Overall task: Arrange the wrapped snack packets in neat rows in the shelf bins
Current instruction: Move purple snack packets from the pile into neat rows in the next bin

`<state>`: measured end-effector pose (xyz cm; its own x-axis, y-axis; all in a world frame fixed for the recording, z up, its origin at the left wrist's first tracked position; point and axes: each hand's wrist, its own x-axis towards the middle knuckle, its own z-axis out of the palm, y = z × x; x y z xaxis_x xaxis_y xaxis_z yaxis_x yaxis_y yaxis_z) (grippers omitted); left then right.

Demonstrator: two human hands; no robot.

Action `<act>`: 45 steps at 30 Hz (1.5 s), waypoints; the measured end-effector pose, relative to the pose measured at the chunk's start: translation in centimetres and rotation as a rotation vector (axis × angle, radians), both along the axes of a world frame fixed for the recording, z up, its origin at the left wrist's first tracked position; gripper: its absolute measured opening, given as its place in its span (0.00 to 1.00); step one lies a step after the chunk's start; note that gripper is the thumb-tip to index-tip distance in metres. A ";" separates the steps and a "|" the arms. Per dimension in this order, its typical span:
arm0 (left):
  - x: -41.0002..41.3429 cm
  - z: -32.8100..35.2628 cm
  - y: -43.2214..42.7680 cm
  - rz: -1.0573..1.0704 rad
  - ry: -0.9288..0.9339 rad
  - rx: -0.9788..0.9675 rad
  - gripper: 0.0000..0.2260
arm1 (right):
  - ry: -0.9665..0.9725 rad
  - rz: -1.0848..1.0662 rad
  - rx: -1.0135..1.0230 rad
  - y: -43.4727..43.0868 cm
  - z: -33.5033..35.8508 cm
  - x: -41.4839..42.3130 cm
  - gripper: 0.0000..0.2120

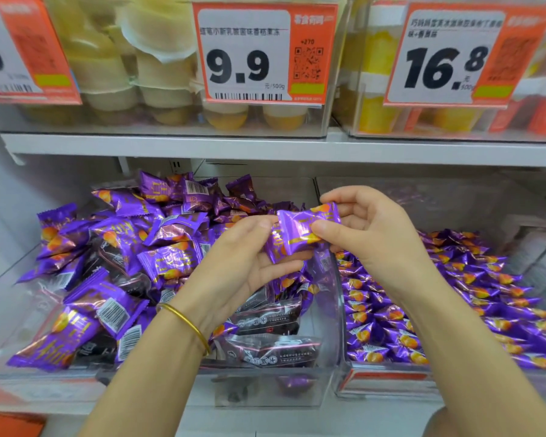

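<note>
Gripped by both hands, left (249,257) palm-up, right (369,234) thumb-pinching, purple packet (303,231) hovers above bin (334,326).

Bright, even overhead light; glare on purple foil packets (114,247). Edges bowed, soft; right price tag (445,58) slightly blurred.

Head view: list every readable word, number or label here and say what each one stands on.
"9.9", "元/500g", "+270": middle price tag.
"16.8", "500g": right price tag.
"9", cut off by the frame edge: left price tag.
Chinese product names on the tags: too blurred to read reliably.
Print on the purple packet held by the left hand and right hand: illegible.
</note>
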<state>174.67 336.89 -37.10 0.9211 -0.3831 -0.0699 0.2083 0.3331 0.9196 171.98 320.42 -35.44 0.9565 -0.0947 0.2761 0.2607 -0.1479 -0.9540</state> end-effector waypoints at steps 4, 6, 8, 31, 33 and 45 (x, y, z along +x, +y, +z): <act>-0.2 0.6 0.1 -0.076 0.013 -0.055 0.26 | -0.053 -0.002 -0.051 0.5 0.1 0.0 0.14; -0.5 0.4 0.2 -0.099 -0.079 -0.016 0.24 | -0.080 -0.016 -0.116 0.8 -0.1 0.1 0.14; -0.5 0.0 0.3 -0.093 -0.125 0.010 0.22 | -0.103 -0.053 -0.224 0.9 -0.4 0.3 0.15; 2.9 -1.6 0.1 0.268 -0.805 1.075 0.14 | 0.005 -0.031 0.126 -1.7 -0.3 1.2 0.11; 3.3 -2.5 0.0 0.177 -0.875 1.412 0.16 | 0.045 -0.041 0.194 -2.0 -0.5 1.2 0.09; 2.5 -2.7 -0.6 -0.007 -0.752 1.613 0.19 | 0.154 -0.039 0.319 -2.6 -0.9 1.1 0.04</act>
<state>177.18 336.33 -39.78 0.9274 -0.3706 0.0507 -0.3732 -0.9080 0.1906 173.10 317.87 -36.30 0.9785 -0.1902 0.0799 0.1106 0.1566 -0.9815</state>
